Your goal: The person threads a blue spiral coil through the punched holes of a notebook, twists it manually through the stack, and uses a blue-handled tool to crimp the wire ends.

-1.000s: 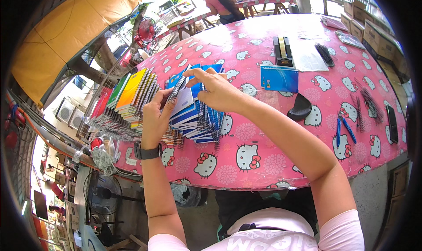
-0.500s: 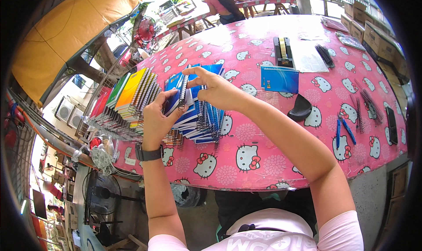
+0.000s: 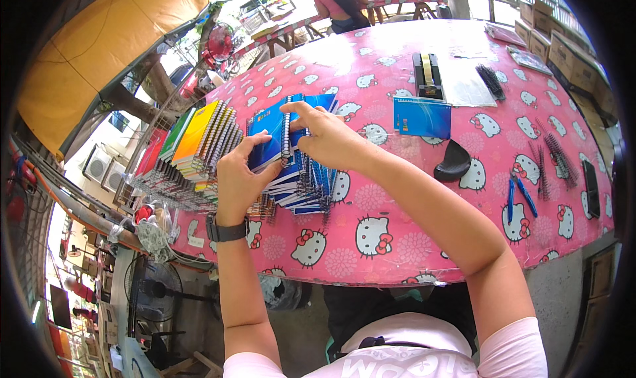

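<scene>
A blue spiral notebook [image 3: 266,139] lies over the stack of blue notebooks [image 3: 306,191] at the left of the table. My left hand [image 3: 240,172] is closed on its near left side, thumb and fingers along the edge. Across the black wire coil [image 3: 286,133] reaches my right hand [image 3: 326,134], its bent fingers gripping the coiled edge. The right fingertips are partly hidden. Just left of my hands stand stacks of spiral notebooks with yellow [image 3: 199,133], green [image 3: 191,131] and red covers.
Another blue notebook [image 3: 422,117] lies mid-table beside a tape dispenser [image 3: 427,76]. Farther right are a black curved object [image 3: 453,162], blue-handled pliers [image 3: 521,198], loose black wire coils [image 3: 560,159] and a dark phone-like object [image 3: 591,188]. A person [image 3: 339,5] is at the far table.
The held notebook has tipped down from a raised, edge-on tilt, so its blue cover now shows flatter. Both hands stay at nearly the same place.
</scene>
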Tool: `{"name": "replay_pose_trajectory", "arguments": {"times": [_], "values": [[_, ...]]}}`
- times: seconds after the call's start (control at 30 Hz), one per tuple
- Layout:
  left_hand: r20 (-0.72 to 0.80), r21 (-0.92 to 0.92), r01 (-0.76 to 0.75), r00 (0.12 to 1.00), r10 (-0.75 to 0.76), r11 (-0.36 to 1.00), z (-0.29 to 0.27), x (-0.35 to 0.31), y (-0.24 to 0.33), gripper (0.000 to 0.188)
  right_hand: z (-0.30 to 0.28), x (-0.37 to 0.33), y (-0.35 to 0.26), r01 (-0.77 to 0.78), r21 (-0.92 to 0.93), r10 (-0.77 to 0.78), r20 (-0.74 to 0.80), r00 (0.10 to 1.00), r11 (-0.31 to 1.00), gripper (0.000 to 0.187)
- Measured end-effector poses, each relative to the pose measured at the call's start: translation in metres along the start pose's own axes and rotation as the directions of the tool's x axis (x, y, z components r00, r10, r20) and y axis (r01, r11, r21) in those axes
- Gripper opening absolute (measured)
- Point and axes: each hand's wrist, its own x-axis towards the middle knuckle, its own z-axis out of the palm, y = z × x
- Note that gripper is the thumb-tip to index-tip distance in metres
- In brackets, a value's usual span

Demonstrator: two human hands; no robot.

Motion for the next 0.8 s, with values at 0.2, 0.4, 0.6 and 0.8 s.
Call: {"name": "replay_pose_trajectory", "arguments": {"times": [0.2, 0.4, 0.6, 0.8], "values": [[0.018, -0.159, 0.103, 0.995, -0.102, 0.982, -0.001, 0.001, 0.000, 0.034, -0.002, 0.002, 0.005, -0.070, 0.169, 0.066, 0.029, 0.997, 0.983, 0.057], [0.028, -0.233, 0.121, 0.993, -0.118, 0.965, -0.002, 0.000, -0.006, 0.030, 0.001, 0.002, 0.006, -0.046, 0.171, 0.044, 0.019, 0.999, 0.984, 0.057], [0.034, -0.230, 0.152, 0.988, -0.148, 0.961, -0.004, 0.001, -0.003, 0.028, -0.001, 0.001, 0.003, -0.059, 0.144, 0.056, 0.026, 0.998, 0.988, 0.058], [-0.003, -0.229, 0.128, 0.991, -0.132, 0.965, -0.003, 0.001, -0.002, 0.028, 0.001, 0.000, 0.004, -0.020, 0.105, 0.021, -0.013, 1.000, 0.994, 0.058]]}}
